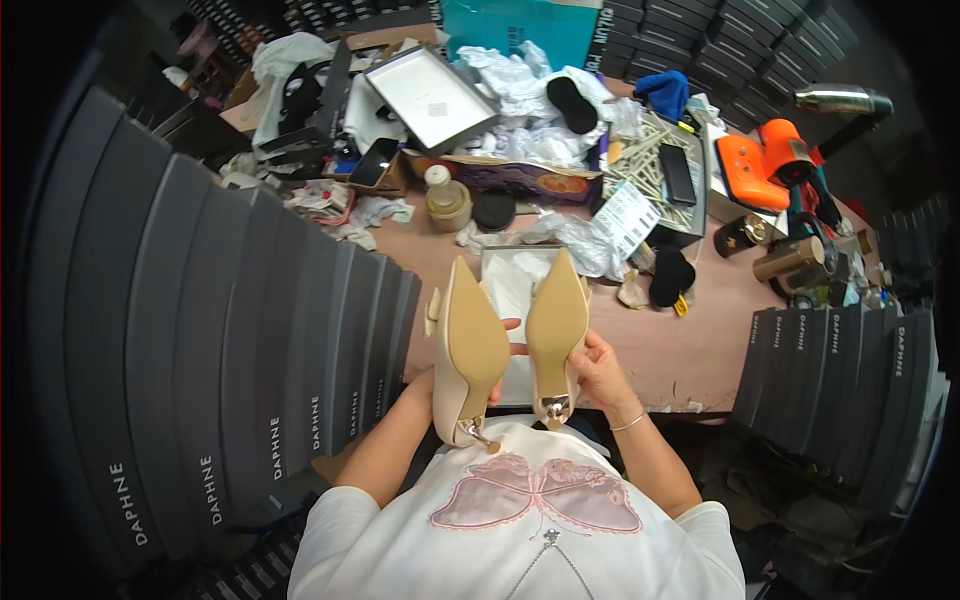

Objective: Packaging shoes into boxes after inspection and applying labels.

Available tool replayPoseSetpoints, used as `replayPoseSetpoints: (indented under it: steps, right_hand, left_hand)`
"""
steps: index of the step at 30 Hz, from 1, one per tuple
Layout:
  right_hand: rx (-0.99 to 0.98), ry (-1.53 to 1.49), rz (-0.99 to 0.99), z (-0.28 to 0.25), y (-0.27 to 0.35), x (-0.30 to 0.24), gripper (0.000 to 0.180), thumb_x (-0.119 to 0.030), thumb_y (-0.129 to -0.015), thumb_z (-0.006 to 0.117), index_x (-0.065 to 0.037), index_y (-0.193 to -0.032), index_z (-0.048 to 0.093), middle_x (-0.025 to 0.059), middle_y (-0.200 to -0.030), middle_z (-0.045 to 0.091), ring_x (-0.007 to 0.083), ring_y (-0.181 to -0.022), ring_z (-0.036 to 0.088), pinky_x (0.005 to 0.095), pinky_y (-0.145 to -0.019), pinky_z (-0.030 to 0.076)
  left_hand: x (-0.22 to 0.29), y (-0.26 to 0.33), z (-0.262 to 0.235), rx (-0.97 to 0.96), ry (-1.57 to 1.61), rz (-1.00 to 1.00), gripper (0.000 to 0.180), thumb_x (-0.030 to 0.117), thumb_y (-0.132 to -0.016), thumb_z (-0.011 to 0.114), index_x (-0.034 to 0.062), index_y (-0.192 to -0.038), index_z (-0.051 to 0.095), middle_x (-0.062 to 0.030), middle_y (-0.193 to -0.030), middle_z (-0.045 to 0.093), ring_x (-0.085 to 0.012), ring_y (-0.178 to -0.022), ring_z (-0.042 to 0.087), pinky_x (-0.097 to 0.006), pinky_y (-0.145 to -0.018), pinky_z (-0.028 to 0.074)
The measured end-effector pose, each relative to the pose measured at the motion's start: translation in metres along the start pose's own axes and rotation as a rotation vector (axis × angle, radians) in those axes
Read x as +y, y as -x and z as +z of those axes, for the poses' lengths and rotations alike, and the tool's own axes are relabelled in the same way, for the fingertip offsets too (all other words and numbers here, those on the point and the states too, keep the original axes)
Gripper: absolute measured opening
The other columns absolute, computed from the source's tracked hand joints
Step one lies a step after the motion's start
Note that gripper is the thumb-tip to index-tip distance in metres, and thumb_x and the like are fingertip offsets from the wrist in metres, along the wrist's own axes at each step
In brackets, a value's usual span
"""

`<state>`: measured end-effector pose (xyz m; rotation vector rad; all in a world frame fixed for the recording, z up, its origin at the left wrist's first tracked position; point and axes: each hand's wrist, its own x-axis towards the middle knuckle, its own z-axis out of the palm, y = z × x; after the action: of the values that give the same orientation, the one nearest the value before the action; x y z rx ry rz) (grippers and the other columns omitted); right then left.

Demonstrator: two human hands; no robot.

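A: Nearest item?
B: One white shirt [400, 550], worn; pink butterfly appliqué [600, 500] on the front.

A: Hands, and state of grip?
B: Two, bare. Left hand [512, 324]: mostly hidden behind the left shoe [480, 335], fingertips showing past its inner edge; holding that shoe, exact closure cannot be told. Right hand [603, 372]: closed narrowly on the side of the right shoe [558, 315], thumb by the sole; silver bracelet at the wrist.

A: Shoes, description and location?
B: One pair, pale beige, pointed, high-heeled. Held up side by side, slightly apart, before the shirt; tan soles toward the viewer, toes pointing away, metallic heels nearest the wearer.

A: Just beyond?
B: One open box [510, 285], white paper inside, on the pinkish table [700, 350].

A: Flanking?
B: Grey boxes [235, 330], a long row at left; more grey cartons [830, 365] at right.

A: Farther across?
B: One bottle [447, 205], pale cap; a black round lid [493, 210] just beside it; a tray of white sticks [640, 150] with a dark phone [677, 176] on top; one orange device [752, 175].

A: Farthest?
B: One teal bag [520, 28], behind crumpled white paper.
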<state>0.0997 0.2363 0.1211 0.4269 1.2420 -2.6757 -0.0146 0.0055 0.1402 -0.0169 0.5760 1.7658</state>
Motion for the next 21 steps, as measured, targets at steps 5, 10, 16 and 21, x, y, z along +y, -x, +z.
replayPoseSetpoints:
  steps: [5, 10, 16, 21]
  right_hand:
    - [0.207, 0.648, -0.261, -0.001, -0.03, 0.02, 0.057, -0.012, -0.092, 0.059, -0.001, -0.141, 0.033, 0.0141, -0.13, 0.05, 0.0165, -0.111, 0.054, 0.0298, -0.094, 0.044]
    - [-0.129, 0.258, 0.009, 0.068, -0.034, -0.024, 0.063, -0.013, -0.093, 0.057, -0.004, -0.145, 0.025, 0.0152, -0.129, 0.049, 0.0161, -0.107, 0.054, 0.0291, -0.092, 0.045]
    - [-0.084, 0.785, -0.054, 0.04, -0.036, -0.014, 0.048, -0.019, -0.091, 0.061, -0.001, -0.133, 0.046, 0.0139, -0.11, 0.06, 0.0122, -0.091, 0.059, 0.0268, -0.077, 0.049]
    - [0.21, 0.928, -0.109, -0.051, -0.031, -0.04, 0.038, -0.021, -0.082, 0.069, 0.0, -0.112, 0.059, 0.0164, -0.099, 0.062, 0.0266, -0.081, 0.061, 0.0355, -0.073, 0.05]
  left_hand:
    - [-0.004, 0.012, -0.02, -0.022, 0.072, -0.134, 0.064, 0.04, -0.088, 0.054, 0.0044, -0.137, 0.031, -0.0262, -0.131, 0.043, -0.0238, -0.06, 0.065, -0.032, -0.049, 0.056]
    - [-0.026, -0.004, 0.005, 0.177, -0.047, -0.224, 0.06, 0.044, -0.09, 0.054, 0.0015, -0.131, 0.04, -0.0228, -0.12, 0.053, -0.025, -0.074, 0.067, -0.033, -0.06, 0.058]
    - [-0.013, -0.033, 0.042, 0.355, 0.198, 0.179, 0.062, 0.048, -0.088, 0.046, 0.0016, -0.129, 0.046, -0.0182, -0.118, 0.057, -0.0271, -0.1, 0.062, -0.038, -0.08, 0.054]
    - [-0.04, -0.057, 0.034, 0.358, 0.048, 0.018, 0.061, 0.046, -0.087, 0.047, 0.0003, -0.127, 0.047, -0.0174, -0.114, 0.059, -0.0289, -0.095, 0.063, -0.038, -0.08, 0.054]
